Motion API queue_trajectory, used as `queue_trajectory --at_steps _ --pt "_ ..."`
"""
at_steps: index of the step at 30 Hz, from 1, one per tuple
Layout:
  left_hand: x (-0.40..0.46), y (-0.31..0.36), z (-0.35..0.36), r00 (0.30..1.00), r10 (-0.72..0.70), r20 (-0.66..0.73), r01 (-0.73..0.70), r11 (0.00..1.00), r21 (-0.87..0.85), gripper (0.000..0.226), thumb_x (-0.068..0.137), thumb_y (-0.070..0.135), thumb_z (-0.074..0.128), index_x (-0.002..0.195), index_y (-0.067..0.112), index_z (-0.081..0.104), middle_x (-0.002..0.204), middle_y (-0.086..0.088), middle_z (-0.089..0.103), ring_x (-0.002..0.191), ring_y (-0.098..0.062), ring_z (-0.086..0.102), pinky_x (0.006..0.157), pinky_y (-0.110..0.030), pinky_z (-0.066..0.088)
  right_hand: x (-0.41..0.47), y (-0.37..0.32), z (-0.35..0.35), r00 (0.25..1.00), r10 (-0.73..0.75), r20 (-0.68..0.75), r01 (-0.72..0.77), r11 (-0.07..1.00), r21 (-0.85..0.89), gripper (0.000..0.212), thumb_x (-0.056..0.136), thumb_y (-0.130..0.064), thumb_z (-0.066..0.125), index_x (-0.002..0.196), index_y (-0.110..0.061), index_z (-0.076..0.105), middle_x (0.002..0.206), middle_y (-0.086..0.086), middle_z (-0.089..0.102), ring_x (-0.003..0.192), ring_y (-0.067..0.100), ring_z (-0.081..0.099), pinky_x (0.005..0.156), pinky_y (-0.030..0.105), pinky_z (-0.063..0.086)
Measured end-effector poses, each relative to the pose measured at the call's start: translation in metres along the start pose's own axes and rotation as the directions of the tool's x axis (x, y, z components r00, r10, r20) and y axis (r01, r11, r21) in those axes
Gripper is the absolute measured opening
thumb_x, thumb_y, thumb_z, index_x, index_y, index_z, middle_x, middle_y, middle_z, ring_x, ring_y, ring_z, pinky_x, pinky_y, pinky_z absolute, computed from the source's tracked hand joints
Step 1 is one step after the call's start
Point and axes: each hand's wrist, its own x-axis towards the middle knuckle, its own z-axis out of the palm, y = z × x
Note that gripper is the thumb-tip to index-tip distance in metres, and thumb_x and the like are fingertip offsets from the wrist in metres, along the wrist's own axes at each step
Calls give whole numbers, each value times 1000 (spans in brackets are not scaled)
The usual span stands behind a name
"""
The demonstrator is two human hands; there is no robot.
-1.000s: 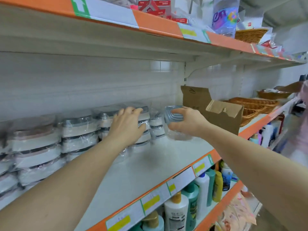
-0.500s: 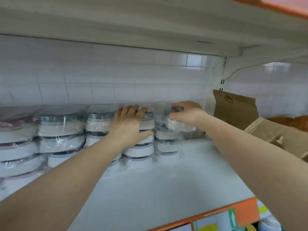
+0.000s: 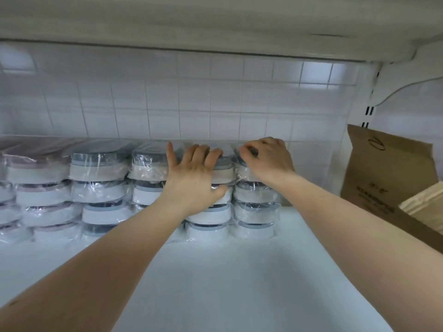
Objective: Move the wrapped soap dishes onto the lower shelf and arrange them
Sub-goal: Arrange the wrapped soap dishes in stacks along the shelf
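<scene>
So both hands are up against the back row of wrapped soap dishes [image 3: 100, 185] on the white shelf [image 3: 215, 283]. The left hand [image 3: 194, 173] is spread flat over the front of one stack, fingers splayed across the top dish [image 3: 223, 170] and thumb hooked under its lower edge, so it's pressing rather than really clutching anything. That stack is mostly hidden behind the palm; only the right edges of the dishes poke out below the wrist.

The right hand [image 3: 266, 159] sits just right of that, curled over the top of the last stack [image 3: 255, 212], fingertips bent down onto the plastic wrap. Its grip looks loosely closed on the topmost dish there, but the hand covers nearly all of that dish, so hard to say how firmly.

Left of the left hand the stacks run on in a row, four high, grey-lidded then pinkish ones, and the far ones get cut off at the frame edge and go blurry. To the right of the right hand there's a gap, then a brown cardboard box [image 3: 388, 171], partly out of frame. White tile wall [image 3: 191, 99] behind everything.
</scene>
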Motion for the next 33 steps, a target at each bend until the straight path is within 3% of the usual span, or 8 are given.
queue_trajectory --at_steps 5,8,10,15,19,22,29,33 --pt "2 -3 0 998 -9 59 10 1000 -26 69 65 60 39 113 13 55 104 -9 64 94 -29 63 85 -59 42 1 -7 -12 989 29 144 -20 998 -64 43 94 -51 32 125 -30 54 135 6 45 126 30 34 102 41 33" --pt "6 -6 -11 985 1 173 19 993 -119 92 58 69 25 132 19 46 130 -7 50 120 -27 48 101 -53 30 -2 -10 -24 974 29 227 -27 1000 -11 47 93 -53 35 125 -25 54 133 1 53 123 27 43 99 37 36" --pt "5 -12 -15 990 -10 139 29 990 -137 101 54 75 20 139 24 37 140 -5 41 130 -25 37 108 -51 23 -6 -12 -29 970 47 239 -45 999 -11 49 91 -57 36 130 -29 49 139 -4 47 129 23 40 104 40 34" --pt "-12 -32 -15 999 -15 40 15 1000 1 90 61 80 36 119 16 62 117 -15 62 113 -37 56 91 -76 21 -25 -29 -28 980 48 195 -37 998 -59 59 87 -64 39 139 -38 34 152 -6 25 142 21 13 110 54 18" --pt "-27 -51 -10 996 -4 89 2 1000 27 98 55 83 35 126 18 56 116 -18 61 106 -38 59 85 -77 29 -31 -39 -19 973 11 228 43 972 -230 67 81 -72 41 140 -43 28 151 -8 26 140 22 18 107 54 20" --pt "-27 -58 -1 999 33 38 -35 998 59 100 50 82 53 128 19 45 113 -17 61 101 -35 60 83 -74 34 -30 -38 -12 969 8 247 69 951 -302 74 77 -76 42 141 -46 22 150 -7 26 138 24 18 107 55 20" --pt "-24 -58 10 1000 10 10 -10 997 82 98 52 77 52 130 17 42 113 -18 60 100 -35 58 86 -69 35 -28 -36 -4 978 4 207 61 949 -308 73 77 -75 43 141 -45 22 149 -5 25 137 23 17 108 55 18" --pt "-21 -51 -5 990 -15 138 8 999 48 104 55 76 60 141 20 39 132 -19 49 121 -37 47 93 -74 24 -22 -40 -13 954 50 296 46 950 -309 77 76 -76 44 142 -44 21 151 -5 23 141 27 13 109 65 8"
